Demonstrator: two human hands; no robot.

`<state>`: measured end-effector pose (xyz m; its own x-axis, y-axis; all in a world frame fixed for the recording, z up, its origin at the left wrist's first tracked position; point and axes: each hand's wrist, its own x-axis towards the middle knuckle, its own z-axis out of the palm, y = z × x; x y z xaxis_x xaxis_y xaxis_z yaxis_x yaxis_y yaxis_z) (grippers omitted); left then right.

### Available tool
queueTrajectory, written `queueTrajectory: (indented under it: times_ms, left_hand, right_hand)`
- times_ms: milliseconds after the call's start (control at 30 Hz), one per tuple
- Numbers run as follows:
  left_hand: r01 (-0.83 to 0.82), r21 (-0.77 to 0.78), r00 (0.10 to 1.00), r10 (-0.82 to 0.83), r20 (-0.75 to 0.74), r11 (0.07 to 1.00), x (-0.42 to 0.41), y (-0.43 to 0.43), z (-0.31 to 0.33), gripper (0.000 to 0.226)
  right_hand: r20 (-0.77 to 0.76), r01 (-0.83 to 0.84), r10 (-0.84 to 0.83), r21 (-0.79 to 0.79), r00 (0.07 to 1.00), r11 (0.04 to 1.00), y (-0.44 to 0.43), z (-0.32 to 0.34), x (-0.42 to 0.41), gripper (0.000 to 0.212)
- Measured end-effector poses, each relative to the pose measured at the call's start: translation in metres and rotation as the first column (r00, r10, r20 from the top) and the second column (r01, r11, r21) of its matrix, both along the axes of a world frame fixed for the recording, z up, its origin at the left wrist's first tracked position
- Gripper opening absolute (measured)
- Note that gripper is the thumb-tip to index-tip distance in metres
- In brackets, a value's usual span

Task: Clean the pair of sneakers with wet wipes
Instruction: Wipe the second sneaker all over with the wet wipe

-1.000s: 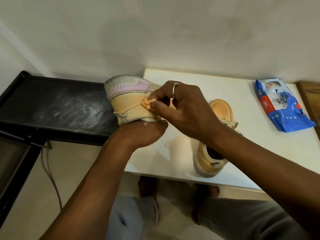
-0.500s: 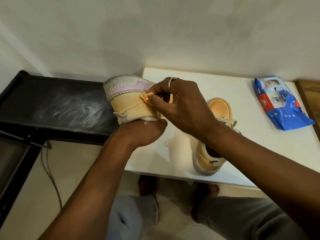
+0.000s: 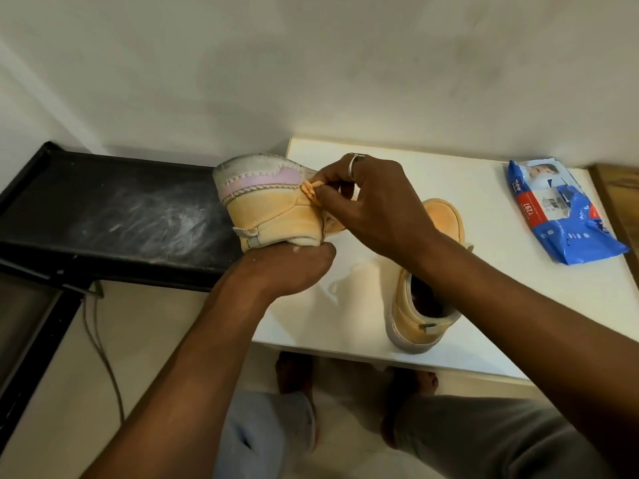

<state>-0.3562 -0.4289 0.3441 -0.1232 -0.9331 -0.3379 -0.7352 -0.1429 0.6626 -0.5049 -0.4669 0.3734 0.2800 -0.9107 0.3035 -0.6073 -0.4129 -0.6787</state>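
Over the left edge of the table [image 3: 518,305], the left hand [image 3: 287,267] holds a sneaker [image 3: 262,209] from below, sole turned up. Its fingers are hidden behind the shoe, so the grip seems to be a curled one. The right hand [image 3: 377,209], with a ring [image 3: 352,165], reaches across and pinches a small orange-stained wipe [image 3: 311,193] against the sneaker's side. This arm partly covers the second sneaker [image 3: 415,319], which stands on the table near its front edge. A blue pack [image 3: 560,212] lies at the table's far right. A dusty black shelf [image 3: 114,216] sits left of the table, with a cable [image 3: 100,344] on the floor below it.
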Motion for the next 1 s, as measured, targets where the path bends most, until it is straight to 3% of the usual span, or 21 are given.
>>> queueTrajectory:
  times_ms: [200, 367, 500, 567, 700, 800, 933, 1000]
  left_hand:
    - [0.035, -0.023, 0.999, -0.036, -0.038, 0.999, 0.003, -0.004, -0.008, 0.033]
    - [0.018, -0.064, 1.0, -0.017, 0.007, 0.998, 0.004, -0.005, -0.008, 0.015]
    - [0.068, -0.024, 0.991, -0.065, 0.114, 0.997, 0.003, -0.005, -0.01, 0.042]
    - [0.089, -0.078, 0.993, -0.083, 0.081, 0.993, 0.002, -0.005, -0.006, 0.047]
    - [-0.001, -0.078, 1.0, 0.0, -0.01, 0.997, 0.004, -0.002, 0.001, 0.012]
    - [-0.081, -0.032, 0.995, 0.079, -0.062, 0.996, -0.001, -0.003, 0.005, 0.005]
    - [-0.178, 0.127, 0.963, 0.199, -0.179, 0.976, -0.013, -0.001, 0.006, 0.009]
    - [-0.242, 0.213, 0.917, 0.295, -0.267, 0.946, -0.017, 0.002, 0.002, 0.039]
  right_hand:
    - [0.041, -0.245, 0.246, -0.021, 0.968, 0.969, 0.019, 0.008, 0.009, 0.01]
    - [0.033, -0.061, 0.06, 0.042, 0.998, 0.997, 0.008, -0.004, -0.003, 0.011]
    - [0.072, -0.197, 0.195, 0.013, 0.978, 0.98, 0.022, 0.002, 0.003, 0.006]
    - [0.072, -0.191, 0.191, -0.002, 0.979, 0.982, 0.021, 0.002, 0.004, 0.006]
    - [-0.009, -0.042, 0.043, 0.053, 0.999, 0.998, 0.007, -0.013, -0.004, 0.01]
    - [-0.03, -0.013, 0.014, 0.036, 0.999, 0.999, 0.002, -0.016, -0.008, 0.012]
    - [0.01, 0.097, -0.097, 0.019, 0.995, 0.995, -0.01, -0.013, -0.017, 0.012]
    - [-0.037, 0.115, -0.114, 0.036, 0.993, 0.993, -0.017, -0.017, -0.022, 0.01]
